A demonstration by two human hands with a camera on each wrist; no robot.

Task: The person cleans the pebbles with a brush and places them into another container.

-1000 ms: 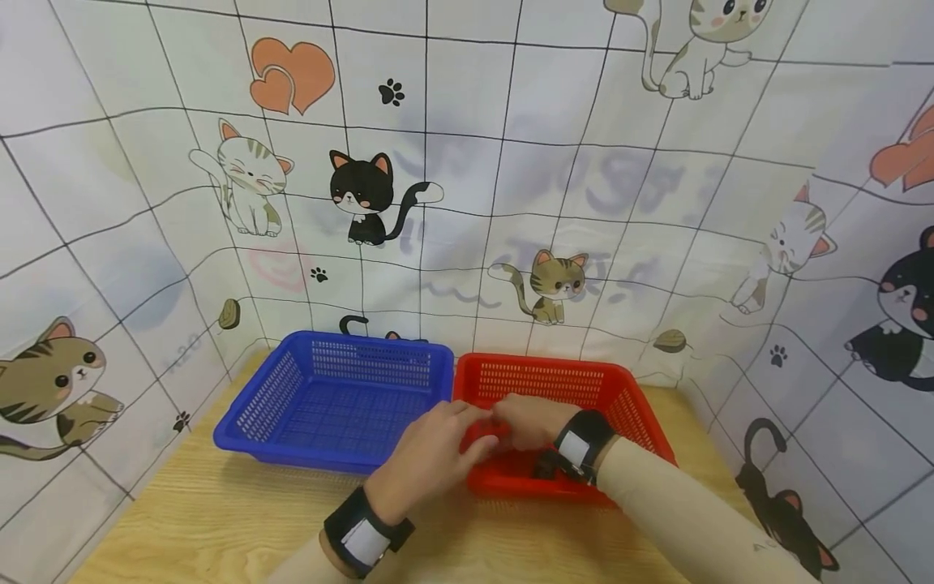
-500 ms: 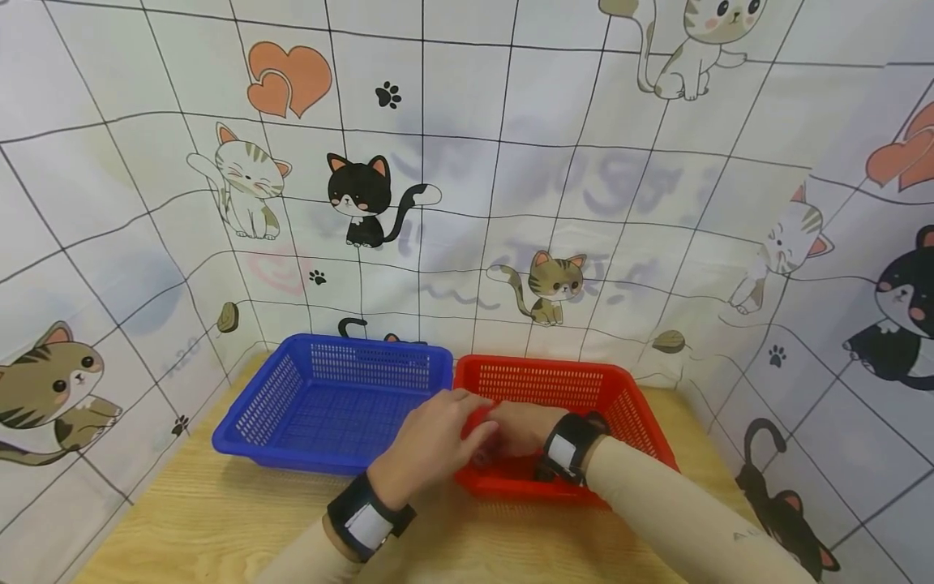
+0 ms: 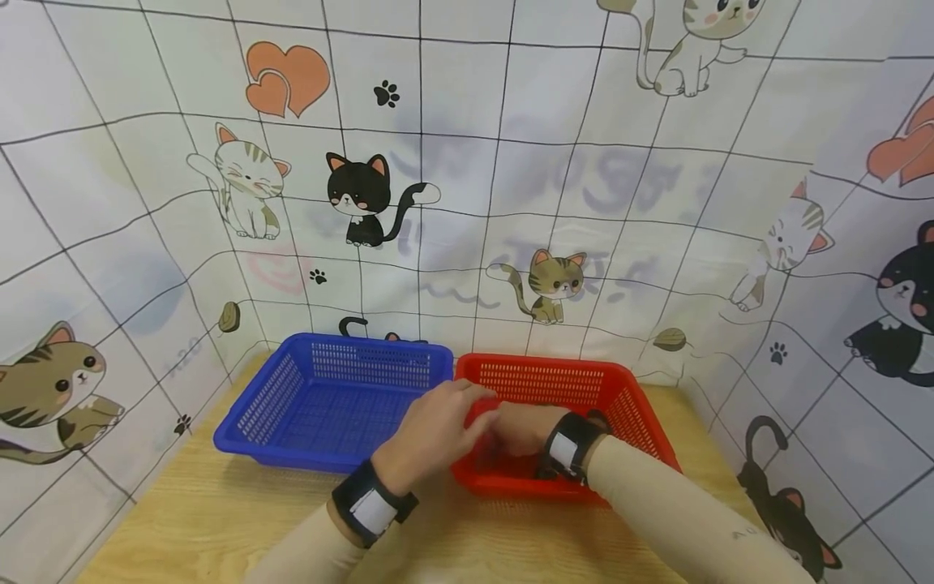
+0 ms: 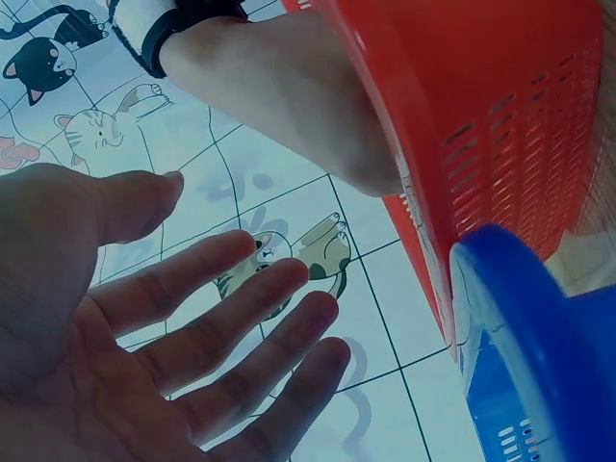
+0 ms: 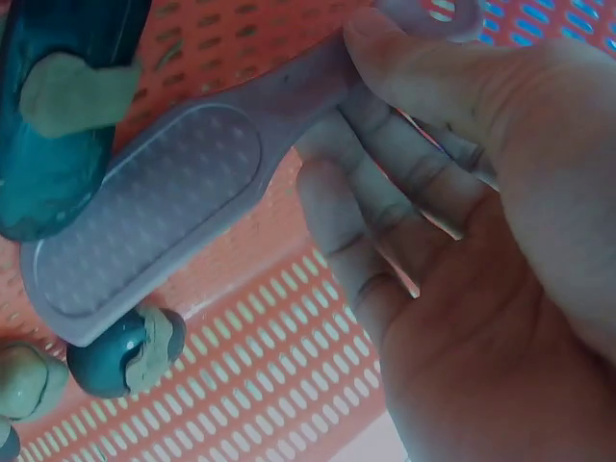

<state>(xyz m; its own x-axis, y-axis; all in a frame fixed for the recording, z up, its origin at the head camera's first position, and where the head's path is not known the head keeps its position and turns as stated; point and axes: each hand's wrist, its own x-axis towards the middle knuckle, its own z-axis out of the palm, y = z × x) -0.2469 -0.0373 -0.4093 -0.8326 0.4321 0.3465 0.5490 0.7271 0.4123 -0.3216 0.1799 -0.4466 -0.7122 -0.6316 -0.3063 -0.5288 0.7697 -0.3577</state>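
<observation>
My right hand (image 3: 521, 427) reaches into the red basket (image 3: 554, 488). In the right wrist view its thumb and fingers pinch the narrow handle of a flat greyish-purple paddle (image 5: 164, 197), which has a bumpy oval face and a hole at the handle's end. The paddle's far end lies by a glossy dark teal object (image 5: 58, 173) with a tan patch. My left hand (image 3: 434, 430) hovers over the seam between the two baskets, beside the right hand. In the left wrist view it holds nothing, palm showing, its fingers (image 4: 221, 337) loosely spread.
A blue basket (image 3: 332, 464) stands left of the red one, their rims side by side on the wooden table (image 3: 190, 519). Round dark teal (image 5: 111, 361) and pale (image 5: 29, 380) things lie in the red basket. A cat-print sheet (image 3: 452, 186) hangs behind.
My left hand has risen slightly and its thumb and fingers have drawn a little away from the red basket. My right hand has gone slightly lower into that basket.
</observation>
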